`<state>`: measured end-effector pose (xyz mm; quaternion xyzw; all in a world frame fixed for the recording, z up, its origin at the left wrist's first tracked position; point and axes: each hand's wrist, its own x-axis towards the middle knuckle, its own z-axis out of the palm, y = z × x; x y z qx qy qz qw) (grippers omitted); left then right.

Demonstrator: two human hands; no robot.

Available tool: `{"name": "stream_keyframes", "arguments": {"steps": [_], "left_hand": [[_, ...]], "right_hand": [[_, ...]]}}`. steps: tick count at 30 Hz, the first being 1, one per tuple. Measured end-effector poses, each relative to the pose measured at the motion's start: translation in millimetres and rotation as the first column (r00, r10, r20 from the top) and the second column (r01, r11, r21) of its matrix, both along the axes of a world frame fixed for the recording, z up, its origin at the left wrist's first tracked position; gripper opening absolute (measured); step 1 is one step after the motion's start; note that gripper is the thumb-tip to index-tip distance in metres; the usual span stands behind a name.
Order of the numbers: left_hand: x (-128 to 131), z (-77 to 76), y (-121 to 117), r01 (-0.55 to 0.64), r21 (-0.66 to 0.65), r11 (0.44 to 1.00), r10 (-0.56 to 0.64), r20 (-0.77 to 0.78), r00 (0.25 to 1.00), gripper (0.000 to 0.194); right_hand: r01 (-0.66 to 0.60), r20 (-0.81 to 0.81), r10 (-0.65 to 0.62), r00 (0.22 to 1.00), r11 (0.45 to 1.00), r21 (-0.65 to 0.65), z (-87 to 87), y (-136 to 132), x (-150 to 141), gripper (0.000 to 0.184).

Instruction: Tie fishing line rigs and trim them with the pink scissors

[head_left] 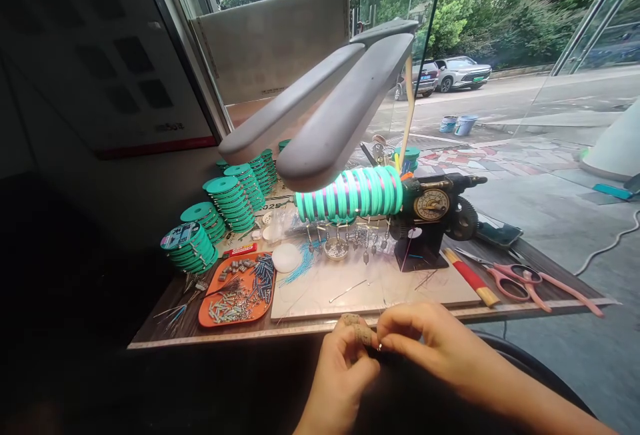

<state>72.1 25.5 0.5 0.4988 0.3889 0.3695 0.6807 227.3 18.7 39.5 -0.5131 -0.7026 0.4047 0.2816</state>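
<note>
My left hand (345,372) is closed at the table's front edge, fingers curled, with tan tape wrapped round two of them. My right hand (425,342) pinches close beside it, thumb against forefinger. A tiny silvery piece (380,347) shows where the fingertips of both hands meet; its kind is too small to make out. Whatever else the left fingers hold is hidden. Beyond the hands, a thin wire (347,290) lies on the pale board (300,302). Over the board, a row of green foam spools (350,194) sits on a black winder with a dial (433,204).
An orange tray (203,315) of small metal parts stands left, with stacked green spools (230,202) behind. Pink-handled scissors (520,278) and a red-wrapped wooden stick (470,277) lie right. A grey two-armed lamp (345,112) hangs low overhead. Small hardware dangles below the spools.
</note>
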Motion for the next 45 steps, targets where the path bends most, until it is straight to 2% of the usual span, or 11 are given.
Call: {"name": "stream_keyframes", "arguments": {"steps": [3, 6, 9, 14, 18, 21, 24, 28, 31, 35, 45], "left_hand": [[0.6, -2.4, -0.2, 0.012, -0.026, 1.000, -0.011, 0.036, 0.999, 0.004], [3.0, -4.4, -0.5, 0.007, -0.050, 0.999, -0.004, 0.073, 0.997, 0.020], [4.9, -4.9, -0.3, -0.004, -0.165, 0.986, 0.024, 0.120, 0.993, 0.027], [5.8, 0.7, -0.4, 0.018, -0.420, 0.907, 0.097, 0.250, 0.963, 0.025], [7.7, 3.8, -2.1, 0.021, -0.510, 0.860, 0.149, 0.291, 0.945, 0.027], [10.1, 3.3, -4.1, -0.012, -0.495, 0.869, 0.177, 0.287, 0.941, 0.028], [12.0, 1.4, -5.6, -0.041, -0.435, 0.899, 0.175, 0.274, 0.946, 0.028], [12.0, -0.6, -5.5, -0.035, -0.359, 0.933, 0.131, 0.246, 0.960, 0.026], [10.4, 0.4, -4.2, -0.070, -0.339, 0.938, 0.141, 0.190, 0.972, 0.019], [7.9, 2.4, -1.8, -0.102, -0.318, 0.943, 0.149, 0.127, 0.981, 0.009], [3.3, 1.0, 0.2, -0.106, -0.192, 0.976, 0.111, 0.017, 0.994, 0.011]], "right_hand": [[0.002, 0.014, -0.002, 1.000, 1.000, 0.009, -1.0, 0.5, -0.2, 0.016], [0.002, 0.030, -0.003, 1.000, 1.000, 0.014, -2.3, 1.1, -1.1, 0.015], [0.019, 0.024, -0.020, 1.000, 0.999, 0.033, -4.3, -1.9, -1.2, 0.015], [0.218, -0.054, -0.212, 0.976, 0.962, 0.164, -17.2, -20.2, 0.2, 0.015], [0.204, -0.112, -0.193, 0.975, 0.974, 0.098, -33.6, -31.3, -5.9, 0.018], [0.197, -0.294, -0.210, 0.933, 0.978, -0.071, -42.1, -31.6, -14.3, 0.020], [0.167, -0.482, -0.270, 0.833, 0.955, -0.246, -48.6, -29.4, -20.4, 0.026], [0.186, -0.564, -0.376, 0.735, 0.912, -0.365, -56.0, -27.9, -21.4, 0.030], [0.224, -0.553, -0.406, 0.727, 0.903, -0.367, -55.4, -27.5, -18.1, 0.028], [0.266, -0.493, -0.403, 0.771, 0.907, -0.326, -47.7, -25.9, -13.4, 0.025], [0.356, -0.340, -0.395, 0.853, 0.918, -0.175, -41.4, -22.0, -5.2, 0.025]]}}
